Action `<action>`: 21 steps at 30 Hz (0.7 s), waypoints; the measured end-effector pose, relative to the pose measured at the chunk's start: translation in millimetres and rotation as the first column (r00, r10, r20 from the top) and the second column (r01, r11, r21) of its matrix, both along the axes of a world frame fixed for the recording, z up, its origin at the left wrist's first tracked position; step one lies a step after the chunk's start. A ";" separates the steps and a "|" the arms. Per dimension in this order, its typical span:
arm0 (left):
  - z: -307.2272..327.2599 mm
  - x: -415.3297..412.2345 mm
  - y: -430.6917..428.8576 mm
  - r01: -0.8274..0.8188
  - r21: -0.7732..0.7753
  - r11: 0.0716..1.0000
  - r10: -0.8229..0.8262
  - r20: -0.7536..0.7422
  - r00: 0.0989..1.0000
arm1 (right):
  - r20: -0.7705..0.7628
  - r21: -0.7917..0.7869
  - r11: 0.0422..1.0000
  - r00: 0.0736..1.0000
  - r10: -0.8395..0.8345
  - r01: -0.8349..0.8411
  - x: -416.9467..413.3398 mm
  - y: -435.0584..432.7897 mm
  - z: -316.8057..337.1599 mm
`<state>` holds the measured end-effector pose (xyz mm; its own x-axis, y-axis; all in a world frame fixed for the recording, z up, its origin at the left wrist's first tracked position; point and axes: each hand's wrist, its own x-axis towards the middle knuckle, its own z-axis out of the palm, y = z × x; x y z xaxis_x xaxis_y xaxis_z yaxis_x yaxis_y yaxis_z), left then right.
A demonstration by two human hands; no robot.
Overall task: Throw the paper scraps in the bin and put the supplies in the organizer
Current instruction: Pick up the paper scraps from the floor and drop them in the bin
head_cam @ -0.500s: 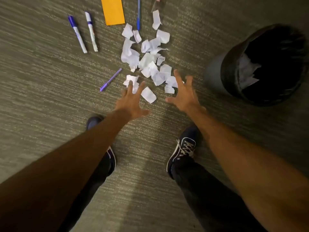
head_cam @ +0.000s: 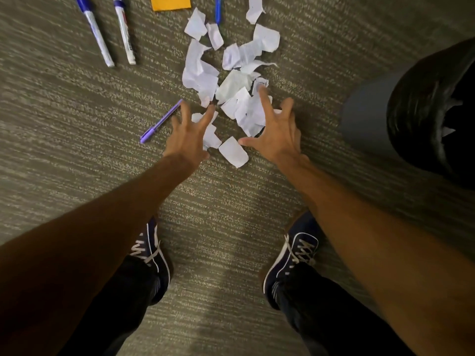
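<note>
Several torn white paper scraps (head_cam: 232,88) lie in a loose pile on the carpet ahead of me. My left hand (head_cam: 189,140) hovers over the pile's near left edge with fingers spread, holding nothing. My right hand (head_cam: 276,134) reaches over the near right part of the pile, fingers spread, fingertips on or just above the scraps. A purple pen (head_cam: 160,122) lies just left of my left hand. Two white markers with blue caps (head_cam: 97,32) (head_cam: 124,29) lie at the upper left. An orange pad (head_cam: 171,2) and a blue pen (head_cam: 218,10) sit at the top edge. No organizer is in view.
A grey bin (head_cam: 367,116) with a black liner stands at the right, close to my right hand, with paper inside. My two dark shoes (head_cam: 151,255) (head_cam: 293,253) stand on the carpet below the pile.
Both hands have moved forward and down onto the near part of the scrap pile. The view has come closer to the floor, and the bin now sits partly out of frame.
</note>
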<state>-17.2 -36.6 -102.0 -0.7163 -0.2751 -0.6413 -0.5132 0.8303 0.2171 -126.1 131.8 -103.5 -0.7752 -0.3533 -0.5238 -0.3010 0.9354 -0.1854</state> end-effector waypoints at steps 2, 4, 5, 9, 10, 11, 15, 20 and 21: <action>1.0 -1.5 0.0 0.026 0.027 0.999 -0.025 -0.029 0.999 | -0.001 -0.017 0.997 0.998 0.070 -0.070 0.0 -7.5 0.9; 2.3 -1.4 2.5 0.047 0.051 0.998 -0.044 -0.069 0.997 | 0.022 -0.050 0.994 0.995 0.098 -0.097 0.6 -12.4 2.9; 2.7 -1.4 3.8 0.041 0.066 0.997 -0.035 -0.085 0.996 | 0.036 -0.067 0.993 0.995 0.098 -0.096 0.6 -13.6 3.6; 1.8 -4.2 4.9 0.015 0.069 0.997 -0.006 -0.137 0.991 | 0.036 -0.136 0.985 0.993 0.113 -0.107 1.0 -13.0 5.0; 2.0 -5.9 4.8 0.020 0.068 0.998 -0.009 -0.154 0.988 | 0.029 -0.153 0.982 0.992 0.121 -0.115 0.7 -12.1 5.3; 2.2 -7.6 4.6 0.017 0.066 0.998 -0.005 -0.173 0.985 | 0.023 -0.164 0.979 0.991 0.130 -0.125 0.3 -11.4 5.8; 4.5 -15.1 4.0 -0.070 0.067 0.995 0.084 -0.234 0.969 | 0.025 -0.214 0.971 0.993 0.112 -0.104 -4.3 -7.8 4.0; 13.5 -19.6 1.4 -0.194 0.112 0.974 0.219 -0.287 0.932 | 0.010 -0.335 0.942 1.000 -0.001 0.005 -13.6 -4.7 8.2; 17.9 -21.0 0.7 -0.215 0.122 0.969 0.242 -0.295 0.924 | 0.024 -0.357 0.933 0.999 -0.045 0.050 -15.0 -4.3 11.4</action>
<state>-38.3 -35.9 -84.1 -0.8053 -0.4087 -0.4295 -0.5843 0.6697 0.4583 -141.1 127.5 -92.1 -0.7884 -0.4824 -0.3817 -0.2524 0.8195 -0.5145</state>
